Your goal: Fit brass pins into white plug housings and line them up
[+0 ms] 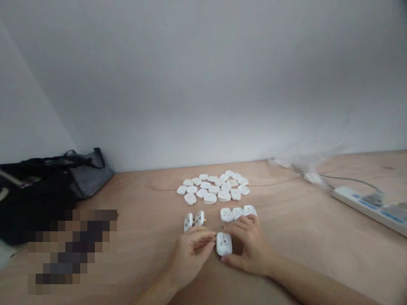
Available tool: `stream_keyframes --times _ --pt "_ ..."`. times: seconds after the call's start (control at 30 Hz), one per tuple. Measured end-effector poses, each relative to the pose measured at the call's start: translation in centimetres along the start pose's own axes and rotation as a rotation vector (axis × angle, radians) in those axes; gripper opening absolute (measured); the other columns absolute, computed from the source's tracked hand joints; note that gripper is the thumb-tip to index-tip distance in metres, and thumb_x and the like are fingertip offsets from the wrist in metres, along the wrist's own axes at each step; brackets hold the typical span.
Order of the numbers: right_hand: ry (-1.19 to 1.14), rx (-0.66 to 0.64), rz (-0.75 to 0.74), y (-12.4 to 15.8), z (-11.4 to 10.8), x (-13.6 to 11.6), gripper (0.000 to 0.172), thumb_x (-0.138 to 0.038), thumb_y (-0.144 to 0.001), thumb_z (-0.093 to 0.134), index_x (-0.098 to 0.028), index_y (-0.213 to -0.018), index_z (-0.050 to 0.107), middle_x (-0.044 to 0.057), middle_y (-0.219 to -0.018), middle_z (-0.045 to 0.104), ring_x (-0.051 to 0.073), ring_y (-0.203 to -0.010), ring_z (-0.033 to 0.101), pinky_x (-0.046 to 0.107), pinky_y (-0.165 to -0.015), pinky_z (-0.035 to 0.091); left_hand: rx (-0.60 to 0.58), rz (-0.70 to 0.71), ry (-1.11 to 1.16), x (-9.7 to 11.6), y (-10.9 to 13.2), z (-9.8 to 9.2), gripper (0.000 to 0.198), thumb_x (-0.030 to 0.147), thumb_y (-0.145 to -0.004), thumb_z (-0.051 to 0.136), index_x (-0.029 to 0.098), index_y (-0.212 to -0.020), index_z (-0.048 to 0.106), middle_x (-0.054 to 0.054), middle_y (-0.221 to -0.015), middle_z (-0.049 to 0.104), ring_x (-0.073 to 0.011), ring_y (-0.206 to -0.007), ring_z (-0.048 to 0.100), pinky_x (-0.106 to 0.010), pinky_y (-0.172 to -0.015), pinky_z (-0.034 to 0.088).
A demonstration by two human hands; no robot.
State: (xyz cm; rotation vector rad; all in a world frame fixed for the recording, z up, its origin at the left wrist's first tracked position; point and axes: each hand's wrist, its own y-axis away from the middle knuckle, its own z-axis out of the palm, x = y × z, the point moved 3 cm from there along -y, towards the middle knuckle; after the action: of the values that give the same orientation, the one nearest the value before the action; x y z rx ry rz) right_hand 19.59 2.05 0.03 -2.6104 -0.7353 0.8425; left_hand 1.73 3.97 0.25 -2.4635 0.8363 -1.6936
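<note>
My right hand [249,245] grips a white socket adapter [224,244] between thumb and fingers, just above the wooden table [143,199]. My left hand [190,254] is curled beside it and pinches a small thin part against the adapter's left side; I cannot make out what that part is. Just beyond my hands, two adapters [193,220] stand on edge at the left. A row of three adapters [238,213] lies face up at the right. Farther back lies a pile of several white adapter pieces [213,187].
A black and striped bag [47,186] sits at the left by the wall. A white power strip [372,205] with its cable and a clear plastic wrap [302,165] lie at the right. A blurred patch [71,250] covers part of the table's left.
</note>
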Motion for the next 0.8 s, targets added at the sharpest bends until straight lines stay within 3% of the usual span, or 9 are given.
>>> stream_keyframes --times 0.13,0.37,0.67,0.8 --pt "0.021 0.000 0.009 -0.01 0.03 0.07 0.043 -0.050 -0.065 0.069 -0.026 -0.100 0.062 0.002 -0.096 0.067 0.023 -0.090 0.054 0.040 -0.087 0.026 0.040 -0.009 -0.092 0.03 0.02 -0.20 0.008 0.021 -0.077 0.062 0.017 -0.074 0.068 -0.004 -0.076 0.065 -0.0177 -0.073 0.063 -0.027 -0.068 0.053" --pt "-0.009 0.018 -0.001 0.12 0.10 0.29 0.043 -0.049 -0.064 0.070 -0.027 -0.100 0.062 0.002 -0.098 0.067 0.024 -0.091 0.053 0.041 -0.089 0.024 -0.037 0.121 -0.293 0.47 0.25 -0.72 0.018 0.021 -0.084 0.058 0.026 -0.094 0.073 -0.004 -0.078 0.067 -0.0181 -0.076 0.061 -0.028 -0.071 0.049" --pt "-0.013 0.021 0.001 0.12 -0.12 0.16 0.043 -0.051 -0.066 0.068 -0.026 -0.100 0.063 0.004 -0.100 0.067 0.025 -0.092 0.052 0.042 -0.090 0.023 -0.100 0.134 -0.242 0.59 0.36 -0.56 0.023 0.017 -0.088 0.052 0.024 -0.097 0.071 -0.003 -0.090 0.072 -0.0177 -0.082 0.065 -0.027 -0.076 0.051" --pt "-0.023 0.025 -0.007 0.14 -0.07 0.20 0.042 -0.048 -0.065 0.070 -0.026 -0.100 0.062 0.003 -0.098 0.067 0.024 -0.091 0.053 0.041 -0.089 0.024 -0.082 0.155 -0.207 0.90 0.44 -0.63 0.027 0.016 -0.090 0.046 0.021 -0.104 0.069 -0.006 -0.087 0.070 -0.0162 -0.074 0.066 -0.024 -0.068 0.052"
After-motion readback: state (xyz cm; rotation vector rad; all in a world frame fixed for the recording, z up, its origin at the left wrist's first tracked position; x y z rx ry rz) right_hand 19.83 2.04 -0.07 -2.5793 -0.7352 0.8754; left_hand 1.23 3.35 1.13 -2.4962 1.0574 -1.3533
